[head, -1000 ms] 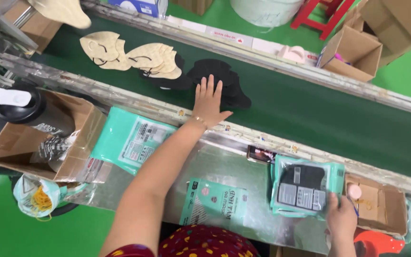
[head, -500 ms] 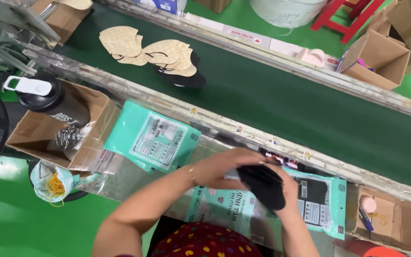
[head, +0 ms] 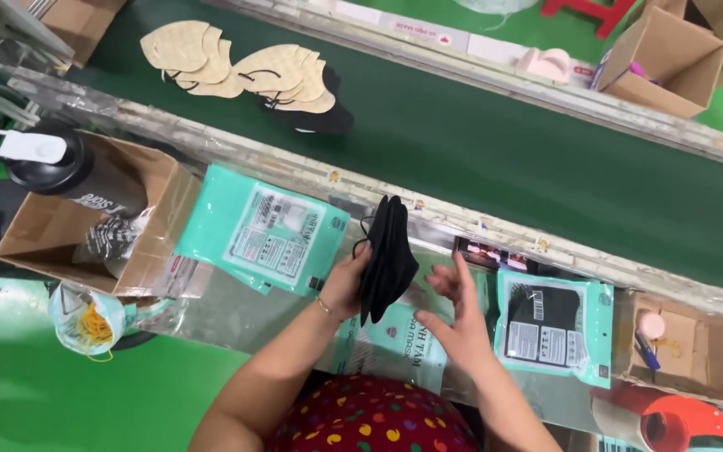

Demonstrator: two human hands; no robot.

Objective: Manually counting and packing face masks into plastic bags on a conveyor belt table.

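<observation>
Looking down from the head camera, the left hand (head: 346, 285) pinches a stack of black masks (head: 387, 258) upright above the surface (head: 236, 314), just below the green conveyor belt (head: 504, 167). The right hand (head: 462, 322) hangs open beside it, fingers spread, touching nothing. Squaring the stack's edges with both hands would likely keep it tidy; teal pouches (head: 261, 230) lie near.

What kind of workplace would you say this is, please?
Probably a face-mask packing line: a green conveyor belt carries beige masks, the left hand holds black masks, and teal pouches lie alongside.
</observation>
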